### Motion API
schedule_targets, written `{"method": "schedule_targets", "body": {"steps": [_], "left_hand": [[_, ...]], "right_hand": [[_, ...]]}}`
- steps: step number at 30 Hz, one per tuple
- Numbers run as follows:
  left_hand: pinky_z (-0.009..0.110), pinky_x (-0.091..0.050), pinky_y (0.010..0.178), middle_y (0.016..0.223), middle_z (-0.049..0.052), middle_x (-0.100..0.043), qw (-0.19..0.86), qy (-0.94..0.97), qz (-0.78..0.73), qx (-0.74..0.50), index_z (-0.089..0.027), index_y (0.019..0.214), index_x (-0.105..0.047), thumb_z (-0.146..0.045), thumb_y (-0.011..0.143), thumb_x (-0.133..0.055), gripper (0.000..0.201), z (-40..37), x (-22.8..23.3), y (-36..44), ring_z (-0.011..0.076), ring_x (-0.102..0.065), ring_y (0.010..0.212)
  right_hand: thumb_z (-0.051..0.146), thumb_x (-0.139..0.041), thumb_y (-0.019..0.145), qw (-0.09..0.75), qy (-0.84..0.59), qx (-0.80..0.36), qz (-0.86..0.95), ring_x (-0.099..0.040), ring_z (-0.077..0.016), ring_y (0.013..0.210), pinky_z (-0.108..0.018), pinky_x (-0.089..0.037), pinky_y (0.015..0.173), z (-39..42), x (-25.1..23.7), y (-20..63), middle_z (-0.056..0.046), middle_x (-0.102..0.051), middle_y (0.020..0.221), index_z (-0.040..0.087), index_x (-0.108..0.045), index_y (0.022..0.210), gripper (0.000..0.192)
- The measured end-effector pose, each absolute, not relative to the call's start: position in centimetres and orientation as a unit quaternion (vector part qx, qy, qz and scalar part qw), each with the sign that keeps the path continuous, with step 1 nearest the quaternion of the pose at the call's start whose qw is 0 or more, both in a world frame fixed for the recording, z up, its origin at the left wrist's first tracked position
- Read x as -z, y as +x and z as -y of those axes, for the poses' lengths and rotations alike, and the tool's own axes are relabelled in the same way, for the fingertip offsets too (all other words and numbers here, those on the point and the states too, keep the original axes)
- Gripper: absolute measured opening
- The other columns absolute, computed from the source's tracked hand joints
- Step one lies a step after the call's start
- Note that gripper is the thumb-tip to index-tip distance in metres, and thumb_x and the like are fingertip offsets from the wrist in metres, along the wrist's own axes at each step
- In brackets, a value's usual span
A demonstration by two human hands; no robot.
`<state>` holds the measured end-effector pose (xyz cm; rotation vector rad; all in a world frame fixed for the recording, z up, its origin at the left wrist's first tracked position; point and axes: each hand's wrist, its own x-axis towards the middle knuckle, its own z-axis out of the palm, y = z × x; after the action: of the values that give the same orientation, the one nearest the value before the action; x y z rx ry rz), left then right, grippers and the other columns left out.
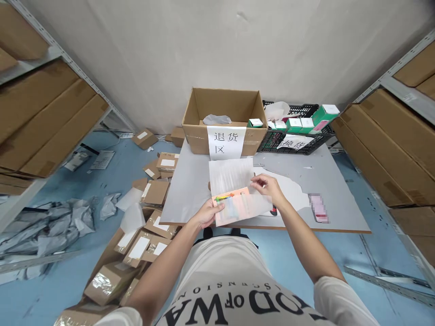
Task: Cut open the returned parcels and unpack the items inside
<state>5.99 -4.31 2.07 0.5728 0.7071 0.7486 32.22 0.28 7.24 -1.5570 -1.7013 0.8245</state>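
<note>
Left hand (206, 213) fingers pinch the flat pink packet (238, 207) above the counter (190, 190) near edge; right hand (268, 185) fingers pinch its translucent sleeve (231, 174). Risk: 1 loose grip (slick film) could drop the packet onto the floor.

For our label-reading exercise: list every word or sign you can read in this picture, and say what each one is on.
"退货区": white sheet taped to the cardboard box.
"换货": white sheet on the black crate, partly folded.
"OD OF WA": person's shirt, upside down and cut off.
Small card on the table: blurred, unreadable.
</note>
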Motion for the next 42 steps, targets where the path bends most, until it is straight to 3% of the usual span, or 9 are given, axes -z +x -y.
{"method": "schedule_targets", "body": {"steps": [4, 8, 13, 18, 22, 28, 37, 42], "left_hand": [[0.042, -0.046, 0.093, 0.112, 0.016, -0.066, 0.824, 0.274, -0.342, -0.359, -0.013, 0.112, -0.062, -0.028, 0.065, -0.081, 0.053, 3.3, -1.9, 6.1, 0.0277, -0.063, 0.102], [0.042, -0.047, 0.092, 0.111, 0.015, -0.066, 0.815, 0.279, -0.355, -0.362, -0.014, 0.112, -0.062, -0.029, 0.064, -0.081, 0.054, 2.7, -1.7, 6.3, 0.0274, -0.063, 0.103], [0.039, -0.047, 0.090, 0.112, 0.014, -0.066, 0.815, 0.316, -0.350, -0.336, -0.014, 0.110, -0.062, -0.027, 0.061, -0.082, 0.054, 2.4, -1.8, 6.2, 0.0260, -0.063, 0.101], [0.033, -0.050, 0.079, 0.098, 0.011, -0.070, 0.787, 0.355, -0.388, -0.322, -0.013, 0.101, -0.066, -0.028, 0.059, -0.082, 0.047, 1.7, -0.8, 4.0, 0.0212, -0.066, 0.084], [0.030, -0.050, 0.072, 0.091, 0.008, -0.070, 0.735, 0.365, -0.456, -0.345, -0.012, 0.098, -0.065, -0.033, 0.059, -0.081, 0.047, 0.6, 0.3, 1.2, 0.0184, -0.066, 0.075], [0.029, -0.050, 0.072, 0.093, 0.008, -0.069, 0.671, 0.404, -0.508, -0.358, -0.012, 0.106, -0.061, -0.034, 0.065, -0.073, 0.048, -3.1, -0.1, 1.1, 0.0192, -0.065, 0.079], [0.034, -0.046, 0.084, 0.105, 0.012, -0.067, 0.333, 0.699, -0.624, -0.102, -0.015, 0.118, -0.056, -0.005, 0.074, -0.047, 0.046, -7.9, -0.6, 5.4, 0.0254, -0.062, 0.097], [0.034, -0.046, 0.082, 0.096, 0.012, -0.069, 0.256, 0.730, -0.633, -0.034, -0.017, 0.109, -0.060, -0.005, 0.078, -0.041, 0.038, -7.2, -0.1, 5.7, 0.0279, -0.064, 0.095]], "right_hand": [[0.027, -0.071, 0.063, 0.283, -0.542, -0.592, 0.525, -0.063, -0.0183, 0.072, -0.028, -0.049, 0.065, 0.9, -6.6, 31.7, -0.005, -0.069, 0.084, 0.018, -0.068, 0.093, 0.032], [0.027, -0.069, 0.063, 0.273, -0.509, -0.672, 0.463, -0.063, -0.0163, 0.067, -0.023, -0.046, 0.057, 1.4, -5.7, 31.3, -0.002, -0.069, 0.076, 0.017, -0.065, 0.081, 0.021], [0.038, -0.072, 0.066, 0.305, -0.515, -0.662, 0.450, -0.059, -0.0116, 0.059, -0.020, -0.041, 0.053, 1.9, -4.7, 31.1, 0.000, -0.066, 0.072, 0.016, -0.060, 0.079, 0.028], [0.046, -0.070, 0.069, 0.326, -0.520, -0.625, 0.483, -0.053, -0.0096, 0.055, -0.019, -0.037, 0.049, 1.6, -4.7, 31.7, 0.001, -0.062, 0.068, 0.018, -0.057, 0.082, 0.033], [0.048, -0.067, 0.071, 0.358, -0.535, -0.598, 0.477, -0.055, -0.0109, 0.055, -0.021, -0.040, 0.051, 0.9, -4.3, 32.9, 0.000, -0.063, 0.068, 0.019, -0.057, 0.086, 0.034], [0.048, -0.068, 0.071, 0.403, -0.558, -0.569, 0.450, -0.059, -0.0130, 0.058, -0.023, -0.043, 0.052, 0.2, -4.0, 35.3, -0.001, -0.065, 0.070, 0.019, -0.058, 0.087, 0.035], [0.048, -0.072, 0.067, 0.469, -0.597, -0.514, 0.400, -0.060, -0.0141, 0.057, -0.024, -0.044, 0.052, -0.2, -4.6, 37.2, 0.000, -0.067, 0.070, 0.020, -0.058, 0.083, 0.035], [0.048, -0.074, 0.065, 0.484, -0.606, -0.506, 0.379, -0.060, -0.0135, 0.057, -0.023, -0.044, 0.051, -0.1, -4.2, 37.6, -0.001, -0.068, 0.070, 0.019, -0.059, 0.084, 0.038]]}}
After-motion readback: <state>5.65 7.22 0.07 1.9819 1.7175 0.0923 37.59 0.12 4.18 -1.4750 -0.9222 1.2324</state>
